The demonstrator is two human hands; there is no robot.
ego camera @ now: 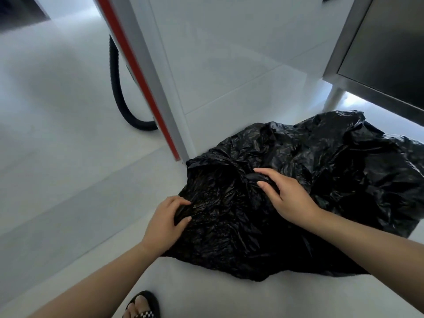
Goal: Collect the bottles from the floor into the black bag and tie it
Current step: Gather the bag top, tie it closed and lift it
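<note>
While bent forward: left hand (164, 220) pinching black bag (286, 198), right hand (285, 196) spread flat on it.

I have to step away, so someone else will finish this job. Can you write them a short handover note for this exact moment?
Left hand: pinching a fold of the black bag at its near-left edge.
Right hand: fingers spread on top of the bag, gathering plastic; whether it grips is unclear.
The bag lies crumpled on the floor beside the metal cabinet, not tied.
No bottles show on the floor; whether any are in the bag cannot be seen.
Left: check for stray bottles, gather the mouth, tie it.
</note>
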